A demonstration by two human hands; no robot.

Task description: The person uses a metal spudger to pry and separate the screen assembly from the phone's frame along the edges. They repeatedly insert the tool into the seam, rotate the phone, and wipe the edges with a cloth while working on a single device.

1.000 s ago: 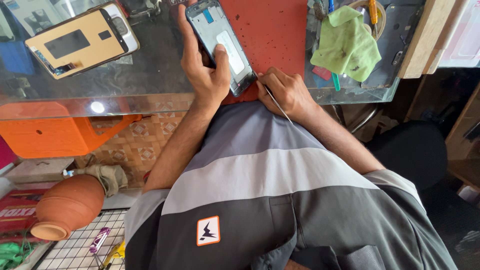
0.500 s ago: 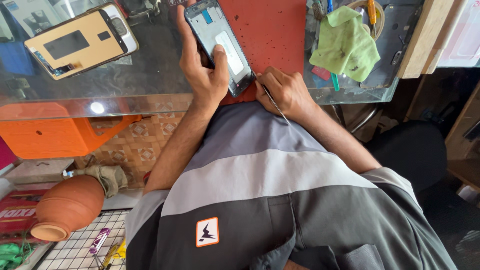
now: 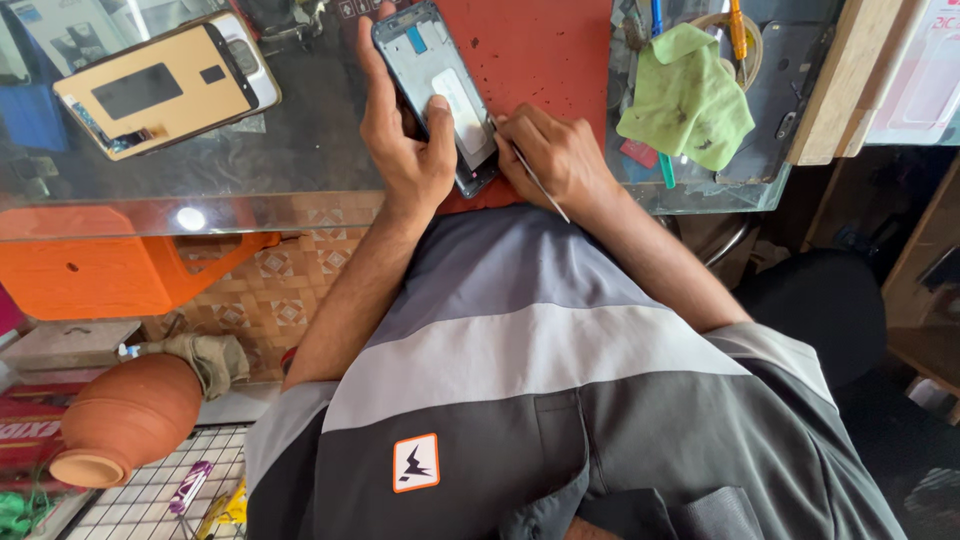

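**Both hands on an opened phone frame at the edge of a glass bench**

Nearest the camera is the person's grey shirt (image 3: 540, 400) with a paler band across it and a small orange-edged patch. Low on the left, under the bench, a terracotta pot (image 3: 125, 420) lies on its side above a wire grid, with an orange plastic stool (image 3: 120, 275) behind it.

Further out, both forearms reach to the bench edge. The left hand (image 3: 405, 150) is wrapped around a dark phone frame (image 3: 435, 90), fingers along its left edge and thumb pressed on a pale rectangular part inside it. The frame is tilted, its lower corner at the rim of the glass table (image 3: 300, 170), over a red work mat (image 3: 540, 50). The right hand (image 3: 555, 155) sits just beside the frame's right edge, fingers closed on a thin metal tool (image 3: 540, 185) whose shaft runs back toward the wrist; its tip meets the frame's side.

Beyond, a gold-backed phone (image 3: 165, 90) lies on the glass at left, well apart from the hands. To the right a crumpled green cloth (image 3: 690, 100) rests near several coloured tool handles.
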